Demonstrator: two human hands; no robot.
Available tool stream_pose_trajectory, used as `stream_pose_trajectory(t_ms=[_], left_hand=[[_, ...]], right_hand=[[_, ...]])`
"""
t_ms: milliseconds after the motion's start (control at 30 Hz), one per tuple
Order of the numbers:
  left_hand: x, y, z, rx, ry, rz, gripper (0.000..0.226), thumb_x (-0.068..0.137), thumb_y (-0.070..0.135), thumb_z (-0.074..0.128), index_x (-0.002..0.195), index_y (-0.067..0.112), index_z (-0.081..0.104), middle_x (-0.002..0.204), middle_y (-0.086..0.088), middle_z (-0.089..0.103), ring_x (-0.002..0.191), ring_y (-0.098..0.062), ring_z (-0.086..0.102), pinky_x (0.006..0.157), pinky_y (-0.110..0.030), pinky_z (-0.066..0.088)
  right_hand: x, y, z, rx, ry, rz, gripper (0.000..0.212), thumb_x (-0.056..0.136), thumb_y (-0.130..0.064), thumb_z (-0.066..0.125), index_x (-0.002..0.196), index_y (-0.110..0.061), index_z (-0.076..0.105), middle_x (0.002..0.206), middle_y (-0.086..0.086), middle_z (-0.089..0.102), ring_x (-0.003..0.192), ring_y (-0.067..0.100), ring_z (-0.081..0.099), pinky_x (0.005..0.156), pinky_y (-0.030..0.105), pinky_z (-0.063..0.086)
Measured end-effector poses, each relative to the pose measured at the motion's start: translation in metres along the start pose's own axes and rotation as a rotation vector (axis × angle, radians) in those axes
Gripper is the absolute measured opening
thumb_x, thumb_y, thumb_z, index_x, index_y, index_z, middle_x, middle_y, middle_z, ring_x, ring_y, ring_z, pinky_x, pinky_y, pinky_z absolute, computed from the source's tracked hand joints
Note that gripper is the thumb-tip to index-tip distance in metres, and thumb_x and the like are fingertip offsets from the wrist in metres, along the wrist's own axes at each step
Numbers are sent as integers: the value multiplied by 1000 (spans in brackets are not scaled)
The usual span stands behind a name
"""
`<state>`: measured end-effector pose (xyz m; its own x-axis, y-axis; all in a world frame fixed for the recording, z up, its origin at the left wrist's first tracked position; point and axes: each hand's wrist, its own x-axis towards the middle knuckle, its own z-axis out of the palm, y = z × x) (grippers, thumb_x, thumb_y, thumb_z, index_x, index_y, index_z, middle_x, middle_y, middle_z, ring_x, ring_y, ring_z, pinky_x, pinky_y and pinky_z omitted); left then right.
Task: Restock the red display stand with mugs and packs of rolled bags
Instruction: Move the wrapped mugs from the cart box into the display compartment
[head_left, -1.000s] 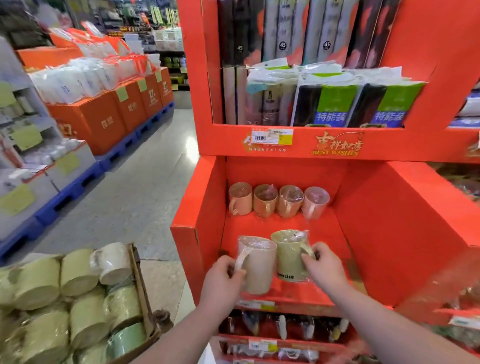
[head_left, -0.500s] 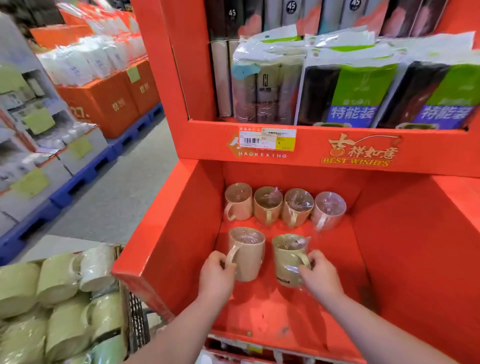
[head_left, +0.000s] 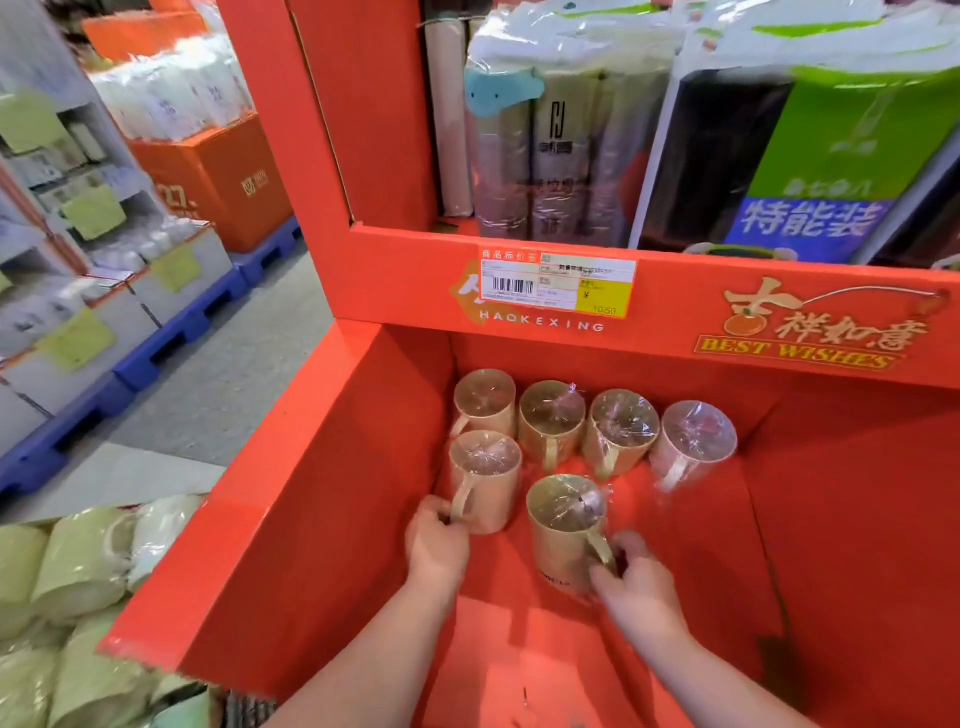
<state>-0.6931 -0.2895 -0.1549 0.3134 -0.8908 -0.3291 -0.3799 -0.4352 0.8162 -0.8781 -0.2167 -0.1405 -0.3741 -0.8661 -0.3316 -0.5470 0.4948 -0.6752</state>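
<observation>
While left hand (head_left: 439, 545) grips it, the tan mug (head_left: 485, 483) seems film-wrapped.

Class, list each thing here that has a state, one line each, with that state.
Left hand: grips handle of beige mug.
Right hand: grips handle of olive mug.
Beige mug: upright, wrapped.
Olive mug: upright, wrapped.
Back row of mugs: four, upright, wrapped.
Packs of rolled bags: standing upright.

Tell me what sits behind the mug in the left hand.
Another wrapped mug, leftmost at the back. The held mug covers its lower part, so contact is unclear.
</observation>
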Motion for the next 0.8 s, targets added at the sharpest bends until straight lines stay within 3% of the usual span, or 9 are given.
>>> stream_pose_trajectory(t_ms=[133,233,400,500,567,633,733,800], left_hand=[[18,-7,10,-37,64,58,36,81,1,67,62,19,43,59,-4,52,66,-24,50,51,-23,32],[30,-17,15,-43,94,20,37,81,11,71,60,20,42,57,-1,48,63,-22,47,57,-30,34],[44,-32,23,40,60,58,26,84,16,70,71,15,47,78,-20,65,74,-33,61,67,-36,43],[41,-35,25,48,20,77,16,82,17,70,87,16,55,89,-19,68,85,-37,64,75,-41,50],[32,-39,23,111,-3,33,36,77,27,72,106,13,57,102,-17,66,96,-36,63,84,-41,50],[17,-40,16,238,-53,-16,54,74,33,70,121,13,53,115,-16,61,109,-34,59,92,-37,48],[-12,-36,1,418,-225,47,55,76,40,63,123,15,51,122,-10,55,115,-29,57,96,-32,45],[-29,-36,-10,630,-341,159,50,84,40,57,129,20,47,130,-4,47,120,-21,52,99,-27,40]], right_hand=[[4,2,9,1,-57,-14,24,82,-26,71,82,-26,47,76,0,58,86,29,62,65,28,35],[4,5,17,-20,-147,-42,25,78,-37,74,86,-28,53,83,-4,67,87,20,64,74,28,44],[11,6,32,-63,-174,-68,27,80,-40,71,100,-21,67,90,-4,71,90,16,66,75,25,44],[20,-6,35,-52,-136,-34,20,82,-37,71,96,-24,67,94,-4,70,93,17,65,69,23,39],[27,-15,40,25,-137,-30,13,80,-32,75,79,-29,62,88,0,69,88,19,65,72,27,43],[33,-18,48,54,-174,-53,24,77,-29,77,68,-33,56,86,2,71,85,20,66,77,31,48],[34,-14,52,-45,-272,-114,12,79,-34,74,86,-28,67,95,-3,72,93,17,66,83,28,50],[31,-9,43,-180,-290,-105,20,84,-40,67,99,-28,68,104,-7,70,99,14,64,82,23,46]])
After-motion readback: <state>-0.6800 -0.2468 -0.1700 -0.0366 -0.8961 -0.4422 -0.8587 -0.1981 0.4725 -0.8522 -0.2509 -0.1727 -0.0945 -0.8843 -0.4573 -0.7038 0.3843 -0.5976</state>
